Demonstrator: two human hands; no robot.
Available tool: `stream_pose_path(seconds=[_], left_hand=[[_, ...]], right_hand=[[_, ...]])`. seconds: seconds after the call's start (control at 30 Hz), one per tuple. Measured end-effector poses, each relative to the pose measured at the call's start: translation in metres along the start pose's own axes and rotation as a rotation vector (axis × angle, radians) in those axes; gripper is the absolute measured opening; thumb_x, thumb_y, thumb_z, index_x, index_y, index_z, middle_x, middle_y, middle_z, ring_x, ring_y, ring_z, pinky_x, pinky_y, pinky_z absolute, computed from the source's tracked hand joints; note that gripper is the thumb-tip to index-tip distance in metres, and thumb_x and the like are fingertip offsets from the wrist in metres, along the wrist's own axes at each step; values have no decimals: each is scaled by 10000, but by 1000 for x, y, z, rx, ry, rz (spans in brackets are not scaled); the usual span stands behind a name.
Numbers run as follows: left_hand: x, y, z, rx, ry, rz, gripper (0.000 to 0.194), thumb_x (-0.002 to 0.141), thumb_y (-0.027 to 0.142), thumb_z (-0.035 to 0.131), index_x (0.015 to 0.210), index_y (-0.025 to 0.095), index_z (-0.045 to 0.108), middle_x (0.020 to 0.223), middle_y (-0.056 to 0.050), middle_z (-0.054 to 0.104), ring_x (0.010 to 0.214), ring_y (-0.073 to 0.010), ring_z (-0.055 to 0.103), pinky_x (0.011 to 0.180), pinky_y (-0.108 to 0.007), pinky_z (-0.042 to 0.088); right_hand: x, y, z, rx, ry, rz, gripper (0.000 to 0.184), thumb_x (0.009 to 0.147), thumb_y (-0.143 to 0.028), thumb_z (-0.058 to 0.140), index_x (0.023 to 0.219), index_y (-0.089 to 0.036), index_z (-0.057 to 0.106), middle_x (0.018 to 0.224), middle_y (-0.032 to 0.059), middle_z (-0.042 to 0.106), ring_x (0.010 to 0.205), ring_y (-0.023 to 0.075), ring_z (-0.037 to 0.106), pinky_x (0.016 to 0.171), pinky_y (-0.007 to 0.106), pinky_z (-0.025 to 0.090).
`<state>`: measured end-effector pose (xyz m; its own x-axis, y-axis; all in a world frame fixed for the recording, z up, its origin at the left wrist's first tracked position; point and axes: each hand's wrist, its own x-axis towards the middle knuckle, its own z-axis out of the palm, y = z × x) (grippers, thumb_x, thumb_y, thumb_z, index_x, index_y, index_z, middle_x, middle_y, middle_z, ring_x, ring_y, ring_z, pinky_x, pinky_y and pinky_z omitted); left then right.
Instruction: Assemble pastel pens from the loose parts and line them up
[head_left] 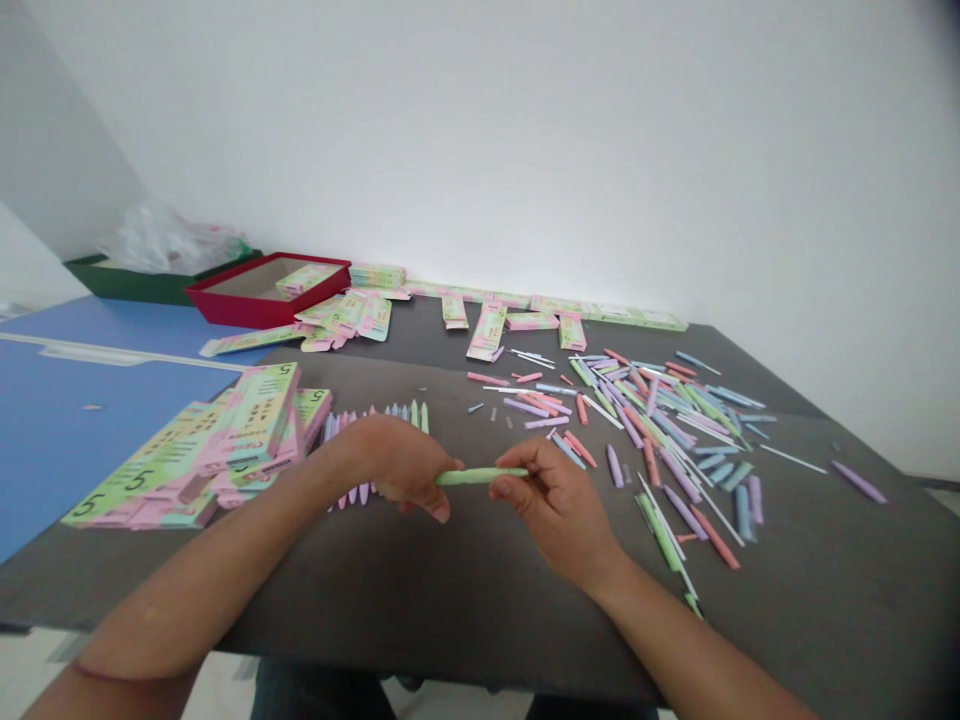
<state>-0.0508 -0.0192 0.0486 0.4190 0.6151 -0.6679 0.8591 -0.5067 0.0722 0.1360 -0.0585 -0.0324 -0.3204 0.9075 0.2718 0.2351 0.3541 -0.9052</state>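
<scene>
- So, nearest us, our left hand and our right hand hold a pale green stick level between them, just above the dark tabletop.
- Both hands are narrow and closed on it: the left wraps one end, while the right pinches the other between thumb and fingertips.
- We do this well by keeping the pinch light and even, with both wrists low, so the slim stick stays straight and does not buckle.
- The stick looks long, slim and matt, like folded card, with a soft taper towards the right hand; its left end is hidden inside the left hand.
- Just behind and under the left hand, pink, lilac and green sticks lie side by side in a tidy row.
- To the left, a stack of green and pink printed cartons, marked with a large 5, rests beside a blue folder.
- To the right, loose pastel sticks lie scattered at all angles across the tabletop.
- Farther off, flat printed cartons line the far edge, near a red tray, a green box and a plastic bag, with a white wall behind.
</scene>
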Motion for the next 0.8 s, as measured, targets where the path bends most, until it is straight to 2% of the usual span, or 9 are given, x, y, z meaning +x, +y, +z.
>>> stream_pose_path(seconds=[0.17, 0.37, 0.43, 0.47, 0.53, 0.6, 0.67, 0.73, 0.8], left_hand=[[0, 0, 1, 14, 9, -22, 451, 756, 477, 585, 1167, 292, 609, 773, -36, 721, 680, -225, 633, 535, -267, 387], [0, -1, 0, 5, 7, -12, 492, 756, 473, 583, 1215, 293, 579, 789, -40, 724, 699, -227, 640, 510, -263, 358], [-1, -1, -1, -15, -2, 11, 452, 768, 456, 576, 1183, 278, 596, 781, -34, 723, 687, -218, 639, 494, -257, 349], [-1, -2, -1, -31, -7, 24, 421, 776, 440, 569, 1160, 269, 608, 766, -28, 721, 676, -209, 637, 491, -252, 349], [-1, -2, -2, -62, -14, 41, 371, 790, 402, 557, 1124, 254, 622, 744, -19, 719, 653, -193, 631, 492, -244, 358], [-2, -3, -2, -73, -20, 45, 350, 793, 381, 555, 1110, 251, 628, 742, -15, 719, 643, -187, 626, 497, -242, 367], [-2, -2, -2, -60, -28, 37, 356, 789, 386, 563, 1116, 259, 623, 748, -14, 722, 645, -189, 625, 497, -244, 367], [-1, -1, -2, -31, -25, 20, 389, 781, 412, 572, 1142, 272, 608, 755, -16, 724, 655, -194, 628, 492, -244, 355], [-1, 1, -2, -12, -21, 7, 421, 772, 438, 576, 1159, 274, 599, 753, -20, 723, 649, -198, 629, 486, -247, 345]], right_hand=[[8, -7, -5, -281, -5, -93, 270, 853, -428, 532, 755, -180, 573, 575, -26, 542, 527, 97, 481, 494, 209, 307], [15, -2, -5, -342, -31, -98, 445, 853, -525, 477, 589, -170, 527, 490, -28, 478, 467, 88, 432, 466, 226, 240], [17, -2, -6, -305, -64, -102, 426, 836, -557, 480, 676, -174, 578, 508, -26, 493, 482, 99, 450, 475, 228, 266], [17, -2, -8, -271, -87, -111, 402, 819, -566, 500, 803, -178, 605, 539, -26, 515, 502, 108, 468, 489, 228, 294], [16, -5, -12, -191, -129, -151, 499, 774, -555, 572, 1109, -188, 528, 667, -14, 573, 579, 126, 512, 541, 232, 361], [14, -8, -15, -164, -152, -194, 563, 763, -484, 620, 1206, -196, 427, 814, 12, 592, 668, 135, 536, 603, 240, 402], [12, -10, -17, -233, -161, -218, 349, 810, -379, 587, 1089, -199, 479, 848, 18, 582, 702, 129, 533, 632, 240, 397], [11, -10, -16, -347, -158, -222, 147, 853, -324, 528, 918, -192, 531, 748, 1, 567, 651, 118, 512, 601, 234, 360], [11, -9, -15, -445, -145, -221, 209, 884, -343, 480, 758, -185, 537, 629, -12, 525, 579, 112, 478, 550, 236, 304]])
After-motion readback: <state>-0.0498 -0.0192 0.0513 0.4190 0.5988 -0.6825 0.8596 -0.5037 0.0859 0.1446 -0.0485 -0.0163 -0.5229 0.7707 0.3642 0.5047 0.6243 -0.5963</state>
